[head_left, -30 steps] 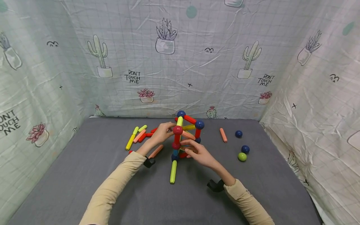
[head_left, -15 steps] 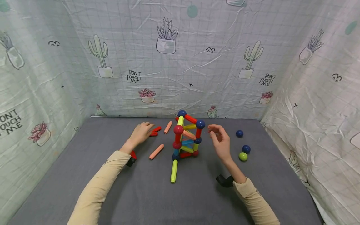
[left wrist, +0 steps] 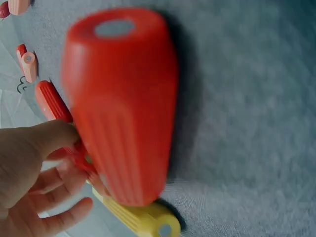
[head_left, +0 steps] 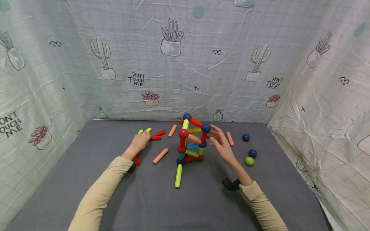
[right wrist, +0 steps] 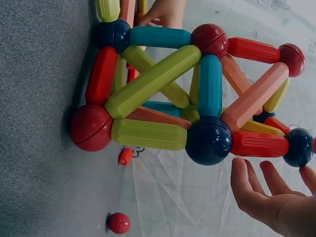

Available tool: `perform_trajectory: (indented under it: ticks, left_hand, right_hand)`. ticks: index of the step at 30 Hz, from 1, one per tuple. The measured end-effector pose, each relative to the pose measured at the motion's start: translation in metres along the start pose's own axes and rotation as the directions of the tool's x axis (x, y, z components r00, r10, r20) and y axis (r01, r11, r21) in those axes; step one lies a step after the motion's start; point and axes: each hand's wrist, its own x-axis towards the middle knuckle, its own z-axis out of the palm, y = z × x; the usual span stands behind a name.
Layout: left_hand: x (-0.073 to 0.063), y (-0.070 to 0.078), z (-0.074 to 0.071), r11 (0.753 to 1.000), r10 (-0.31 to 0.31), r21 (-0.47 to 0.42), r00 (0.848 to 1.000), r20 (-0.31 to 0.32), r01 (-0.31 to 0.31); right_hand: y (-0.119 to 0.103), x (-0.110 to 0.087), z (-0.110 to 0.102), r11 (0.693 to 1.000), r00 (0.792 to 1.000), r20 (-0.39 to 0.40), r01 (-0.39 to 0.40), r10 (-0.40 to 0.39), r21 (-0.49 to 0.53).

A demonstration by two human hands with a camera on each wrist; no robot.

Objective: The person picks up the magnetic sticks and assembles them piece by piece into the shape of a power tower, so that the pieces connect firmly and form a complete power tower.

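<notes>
A tower of magnetic rods and balls (head_left: 182,141) stands upright mid-table, with a lime rod (head_left: 178,176) reaching forward from its base. To its right is my right hand (head_left: 222,146), fingers spread beside the upper blue ball (head_left: 206,128). In the right wrist view those fingertips (right wrist: 240,170) lie close to a red rod (right wrist: 259,143); contact is unclear. My left hand (head_left: 140,141) reaches down over loose rods at the left. The left wrist view shows its thumb by red rods (left wrist: 52,101), with a yellow rod (left wrist: 143,217) below. Its fingers look loosely bent.
Salmon rods (head_left: 160,156) and red rods (head_left: 156,138) lie between the left hand and the tower. Another salmon rod (head_left: 230,138), blue balls (head_left: 252,153) and a green ball (head_left: 249,161) are at the right. A printed cloth (head_left: 196,64) hangs behind the grey table (head_left: 144,199).
My left hand has gone from the tower leftward to the loose rods. My right hand left the tower's front, moved right, and has since come slightly back toward the tower's right side.
</notes>
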Motion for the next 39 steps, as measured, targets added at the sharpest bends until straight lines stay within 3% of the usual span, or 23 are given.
perform_trajectory:
  ticks: [5, 9, 13, 17, 19, 22, 25, 27, 29, 32, 39]
  left_hand:
    - [-0.002, 0.002, -0.003, 0.999, -0.039, -0.004, 0.999, 0.011, 0.039]
    - [0.003, 0.006, -0.012, 0.997, -0.071, -0.024, 0.993, -0.095, 0.069]
    - [0.011, 0.016, -0.034, 0.995, -0.059, -0.089, 0.973, -0.223, 0.04]
    - [0.016, 0.043, -0.07, 0.967, -0.056, -0.252, 0.946, -0.321, -0.028]
    - [0.017, 0.064, -0.092, 0.919, -0.06, -0.383, 0.923, -0.379, -0.097]
    - [0.015, 0.098, -0.123, 0.805, -0.029, -0.535, 0.884, -0.467, -0.257]
    - [0.014, 0.125, -0.141, 0.692, 0.057, -0.59, 0.847, -0.529, -0.415]
    - [0.014, 0.138, -0.146, 0.653, 0.126, -0.59, 0.836, -0.533, -0.475]
    - [0.014, 0.145, -0.145, 0.652, 0.187, -0.571, 0.836, -0.516, -0.499]
    - [0.014, 0.15, -0.141, 0.693, 0.244, -0.524, 0.845, -0.475, -0.495]
    - [0.015, 0.152, -0.139, 0.767, 0.257, -0.452, 0.864, -0.432, -0.454]
  right_hand:
    - [0.002, 0.0, -0.001, 1.0, 1.0, 0.002, 0.0, 0.0, 0.014]
    - [0.002, 0.0, -0.001, 1.0, 1.0, 0.001, -0.002, 0.002, 0.009]
    - [0.001, -0.001, 0.0, 1.0, 1.0, -0.002, -0.002, 0.002, -0.003]
    - [0.001, -0.001, 0.0, 1.0, 1.0, 0.008, 0.0, 0.0, -0.007]
    - [0.001, -0.001, 0.0, 1.0, 1.0, 0.01, 0.001, -0.001, -0.01]
    - [0.001, -0.001, 0.0, 1.0, 1.0, 0.006, 0.001, -0.001, -0.011]
    - [0.002, -0.001, 0.0, 1.0, 1.0, 0.002, -0.003, 0.003, -0.015]
    - [0.003, -0.001, 0.0, 1.0, 1.0, 0.002, -0.008, 0.008, -0.015]
    - [0.003, 0.0, 0.0, 1.0, 1.0, 0.005, -0.013, 0.013, -0.011]
    - [0.003, -0.001, 0.0, 1.0, 1.0, 0.012, -0.018, 0.018, -0.006]
    - [0.001, -0.001, 0.0, 0.999, 1.0, 0.002, -0.023, 0.023, -0.027]
